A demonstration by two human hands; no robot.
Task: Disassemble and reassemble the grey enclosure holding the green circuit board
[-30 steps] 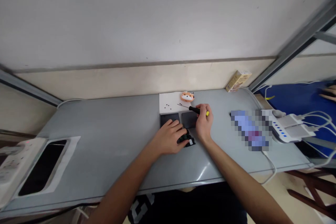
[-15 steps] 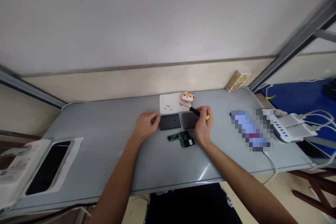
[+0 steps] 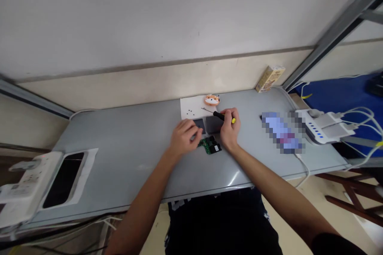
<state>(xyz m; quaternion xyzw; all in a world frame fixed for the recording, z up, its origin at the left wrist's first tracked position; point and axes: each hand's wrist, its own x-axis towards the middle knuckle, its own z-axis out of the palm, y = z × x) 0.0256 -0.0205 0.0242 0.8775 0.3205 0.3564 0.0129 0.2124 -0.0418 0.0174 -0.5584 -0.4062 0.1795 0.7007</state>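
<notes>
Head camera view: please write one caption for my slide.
Right hand holds a screwdriver; left hand near a circuit board.

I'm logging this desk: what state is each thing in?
Screwdriver: gripped by the right hand, tip over the paper
Left hand: curled, grip unclear
Board: on the desk, partly hidden
Slabs: side by side
Screws: loose on the paper
Left phone: screen dark
Right phone: screen lit, cable attached
Right strip: blue lights on
Left strip: plug in

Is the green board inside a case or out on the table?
Out. The green board lies bare on the gray table, beside two dark flat pieces; the left hand partly hides it.
</notes>
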